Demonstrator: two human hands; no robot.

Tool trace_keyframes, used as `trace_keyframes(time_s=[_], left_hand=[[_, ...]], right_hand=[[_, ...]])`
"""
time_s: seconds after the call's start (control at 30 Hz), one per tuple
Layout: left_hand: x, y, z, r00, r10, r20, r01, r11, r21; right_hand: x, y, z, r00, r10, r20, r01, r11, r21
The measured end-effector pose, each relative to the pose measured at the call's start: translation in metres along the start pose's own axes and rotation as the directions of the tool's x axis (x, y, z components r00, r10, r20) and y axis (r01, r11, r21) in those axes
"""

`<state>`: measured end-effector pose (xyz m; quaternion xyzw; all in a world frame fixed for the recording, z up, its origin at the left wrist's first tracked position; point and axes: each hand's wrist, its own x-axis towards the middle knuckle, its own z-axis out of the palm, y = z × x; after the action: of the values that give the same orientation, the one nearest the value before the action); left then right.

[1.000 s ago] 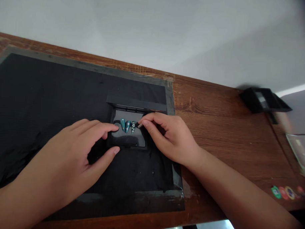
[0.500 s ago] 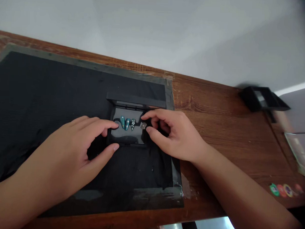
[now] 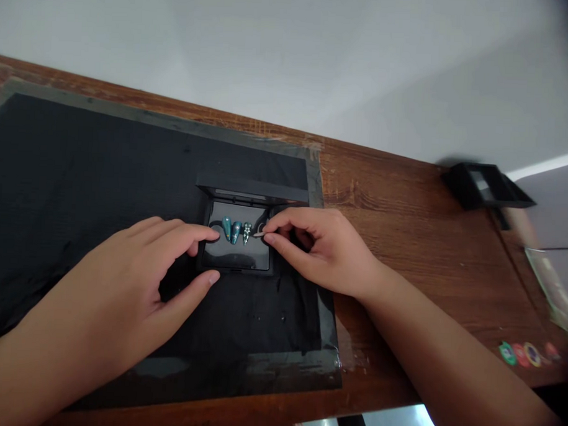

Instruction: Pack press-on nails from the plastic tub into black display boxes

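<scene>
Pinching a small pale piece [image 3: 259,233] in the right hand [image 3: 331,255], fingers together on it, just inside the right edge of the black case [image 3: 235,271]. Nothing gripped by the left hand [image 3: 127,288]: fingers apart, index tip at the case's left edge, thumb near its front left corner. Set on the dark mat [image 3: 128,151] covering part of the table [image 3: 404,229], about midway between the table's back and front edges, with the lid [image 3: 252,188] raised along the case's back edge. Lined up across the grey inset [image 3: 259,257], between both hands: three nail tips [image 3: 235,232], decorated.

Chief risk, as judged here: losing so slight a hold. Apt to come from squeezing too hard or too near one end, so flipping the piece out toward the table's front edge. Also possible: knocking the starred tip [image 3: 246,233] askew, through drifting left with the piece so close beside it. Likewise opposite, by pressing the left index inward against the leftmost tip [image 3: 226,228]. Worth watching too: shoving the whole case sideways, or bumping the lid near its right end with the right knuckles. Too small to tell: whether touching the inset with the piece.
</scene>
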<state>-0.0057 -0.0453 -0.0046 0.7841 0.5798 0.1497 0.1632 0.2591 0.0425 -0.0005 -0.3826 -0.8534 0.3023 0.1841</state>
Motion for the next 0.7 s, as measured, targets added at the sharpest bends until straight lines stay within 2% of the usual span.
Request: trace_keyframes(time_s=[0.2, 0.43, 0.53, 0.63, 0.7], left_hand=[[0.0, 0.0, 0.0, 1.0, -0.002, 0.002, 0.002, 1.0, 0.012], [0.0, -0.005, 0.001, 1.0, 0.008, -0.01, -0.008, 1.0, -0.001], [0.0, -0.006, 0.002, 1.0, -0.005, -0.016, 0.004, 1.0, -0.017], [-0.002, -0.002, 0.002, 0.999, -0.04, -0.031, 0.039, 0.999, -0.021], [-0.004, 0.003, 0.001, 0.996, -0.068, -0.052, 0.067, 0.998, -0.013]], right_hand=[[0.001, -0.005, -0.002, 0.996, 0.092, 0.014, -0.092, 0.996, 0.0], [-0.001, -0.005, -0.012, 0.967, 0.192, 0.168, -0.221, 0.958, 0.181], [-0.001, -0.008, -0.015, 0.957, 0.2, 0.212, -0.244, 0.947, 0.207], [-0.002, -0.011, -0.016, 0.951, 0.192, 0.243, -0.248, 0.942, 0.225], [-0.003, -0.015, -0.016, 0.938, 0.201, 0.283, -0.286, 0.909, 0.303]])
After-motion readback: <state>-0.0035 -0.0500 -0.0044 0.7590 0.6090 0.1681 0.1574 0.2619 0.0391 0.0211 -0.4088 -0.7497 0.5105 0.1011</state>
